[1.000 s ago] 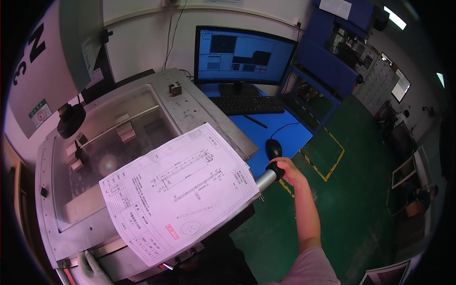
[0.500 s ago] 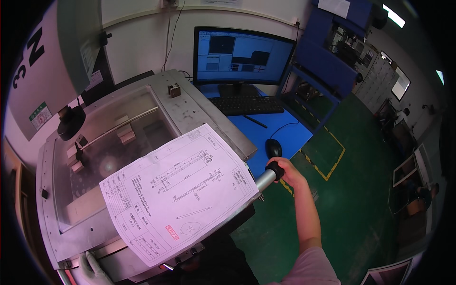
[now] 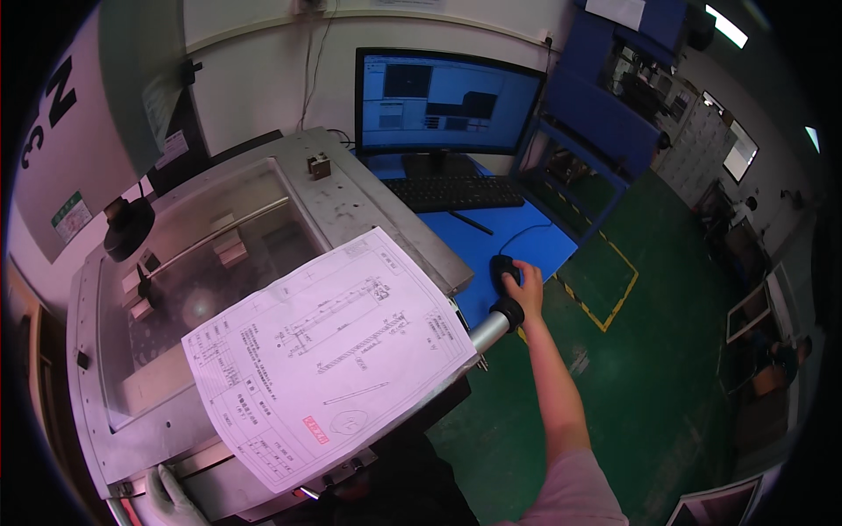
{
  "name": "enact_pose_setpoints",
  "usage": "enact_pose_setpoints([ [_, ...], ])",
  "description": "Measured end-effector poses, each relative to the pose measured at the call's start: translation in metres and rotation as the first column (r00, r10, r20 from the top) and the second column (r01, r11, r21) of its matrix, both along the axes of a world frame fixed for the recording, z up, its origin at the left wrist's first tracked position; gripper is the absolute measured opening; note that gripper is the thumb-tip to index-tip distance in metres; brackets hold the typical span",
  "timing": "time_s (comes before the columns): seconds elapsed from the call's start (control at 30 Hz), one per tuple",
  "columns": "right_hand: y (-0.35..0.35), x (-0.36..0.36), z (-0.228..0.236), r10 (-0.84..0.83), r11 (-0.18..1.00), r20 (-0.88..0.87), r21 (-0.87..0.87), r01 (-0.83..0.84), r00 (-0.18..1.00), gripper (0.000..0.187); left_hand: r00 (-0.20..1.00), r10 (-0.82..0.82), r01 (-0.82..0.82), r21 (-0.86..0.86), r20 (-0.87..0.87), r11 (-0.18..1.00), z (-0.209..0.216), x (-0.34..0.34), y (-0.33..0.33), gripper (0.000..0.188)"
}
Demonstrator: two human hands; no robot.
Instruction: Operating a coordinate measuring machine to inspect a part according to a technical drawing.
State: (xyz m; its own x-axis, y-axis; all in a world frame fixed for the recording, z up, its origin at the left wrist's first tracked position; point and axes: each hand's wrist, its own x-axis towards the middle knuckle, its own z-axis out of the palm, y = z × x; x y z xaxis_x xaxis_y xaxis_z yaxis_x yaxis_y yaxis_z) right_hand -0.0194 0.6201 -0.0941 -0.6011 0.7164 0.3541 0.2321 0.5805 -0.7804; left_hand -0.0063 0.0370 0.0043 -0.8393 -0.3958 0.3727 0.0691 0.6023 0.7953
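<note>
My bare right hand is closed over a black computer mouse on the blue desk top. Just below that hand is the black knob on the end of a silver shaft, untouched by the fingers. At the lower left, my left hand in a pale glove rests against the front edge of the metal machine stage. Its visible fingers are stretched and apart; the rest is cut off by the picture's edge. A sheet with a technical drawing lies over the stage's front right part.
Small blocks and a thin rod sit on the stage's glass. A dark round lamp-like part hangs above. Behind the mouse are a pen, a keyboard and a lit monitor. Right of the desk stands a blue machine frame.
My right hand has let go of the black knob and moved up and away onto the mouse. My left hand and the drawing stay in place.
</note>
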Motion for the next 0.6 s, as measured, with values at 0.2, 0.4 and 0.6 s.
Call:
enact_pose_setpoints([
  [0.2, -0.012, -0.021, -0.025, -0.272, 0.869, 0.19, 0.47, 0.156, 0.943, 0.053, 0.92, 0.299, -0.241, -0.235, 0.254, 0.942, 0.039, 0.011, 0.038, 0.034],
  [0.4, -0.011, -0.026, -0.035, -0.302, 0.841, 0.13, 0.502, 0.2, 0.944, 0.048, 0.939, 0.263, -0.215, -0.217, 0.223, 0.952, 0.035, 0.012, 0.037, 0.037],
  [0.6, -0.013, -0.028, -0.035, -0.284, 0.837, 0.08, 0.507, 0.207, 0.955, 0.045, 0.938, 0.263, -0.225, -0.18, 0.226, 0.958, 0.035, 0.01, 0.039, 0.036],
])
